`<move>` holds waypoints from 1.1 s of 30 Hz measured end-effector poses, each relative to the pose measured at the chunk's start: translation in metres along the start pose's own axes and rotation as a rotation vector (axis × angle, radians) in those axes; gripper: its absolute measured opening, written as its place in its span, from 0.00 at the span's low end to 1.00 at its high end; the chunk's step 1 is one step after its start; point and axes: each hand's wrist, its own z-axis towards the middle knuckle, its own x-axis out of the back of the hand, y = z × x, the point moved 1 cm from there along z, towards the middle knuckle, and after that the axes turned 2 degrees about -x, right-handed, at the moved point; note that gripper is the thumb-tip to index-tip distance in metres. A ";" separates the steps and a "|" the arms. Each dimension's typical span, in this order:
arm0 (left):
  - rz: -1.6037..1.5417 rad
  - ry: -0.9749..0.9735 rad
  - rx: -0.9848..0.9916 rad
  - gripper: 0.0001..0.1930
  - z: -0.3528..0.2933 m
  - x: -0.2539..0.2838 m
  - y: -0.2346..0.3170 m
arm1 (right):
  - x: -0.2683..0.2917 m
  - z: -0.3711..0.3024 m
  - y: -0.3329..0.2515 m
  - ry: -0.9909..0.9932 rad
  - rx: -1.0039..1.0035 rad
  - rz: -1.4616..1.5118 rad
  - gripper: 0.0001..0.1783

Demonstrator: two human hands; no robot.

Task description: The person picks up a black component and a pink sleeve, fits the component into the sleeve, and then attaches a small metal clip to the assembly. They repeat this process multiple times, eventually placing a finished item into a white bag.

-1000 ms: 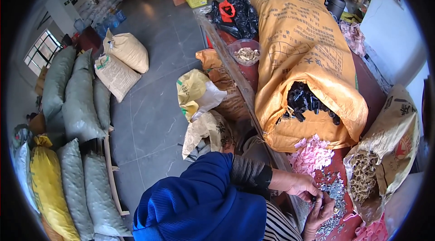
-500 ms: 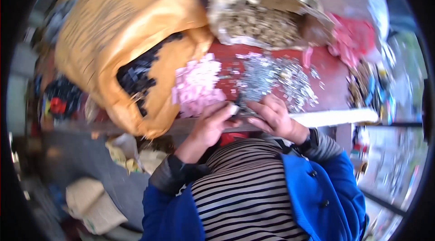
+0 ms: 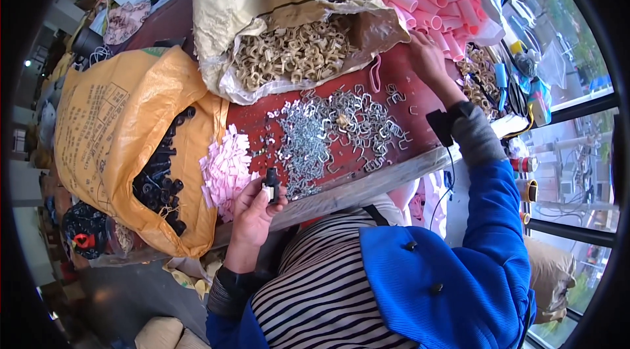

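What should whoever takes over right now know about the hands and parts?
Left hand: holds a small black part upright at the table's near edge.
Right hand: reaching far right, at the pink tubes; whether it grips one cannot be told.
Parts: metal clips spread mid-table, pink pieces beside them, black parts in the yellow sack, tan clips in the beige sack.
Done: black part picked.
Left: nothing visibly fitted to it yet.
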 end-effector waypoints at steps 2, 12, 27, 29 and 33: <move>0.004 -0.006 -0.005 0.14 0.001 0.002 0.000 | -0.023 0.012 0.006 -0.299 -0.127 -0.160 0.14; -0.001 0.051 0.004 0.13 -0.004 0.005 0.007 | -0.034 0.026 -0.005 -0.185 -0.391 -0.096 0.21; 0.019 0.074 0.066 0.14 -0.016 -0.002 0.006 | 0.080 -0.056 -0.042 0.222 -1.082 1.868 0.18; 0.033 0.104 0.060 0.14 -0.018 -0.006 0.008 | 0.082 -0.060 -0.069 -0.049 -1.006 1.775 0.18; 0.093 -0.033 0.024 0.15 -0.011 -0.025 0.015 | 0.085 -0.061 -0.151 -0.794 -0.635 1.387 0.20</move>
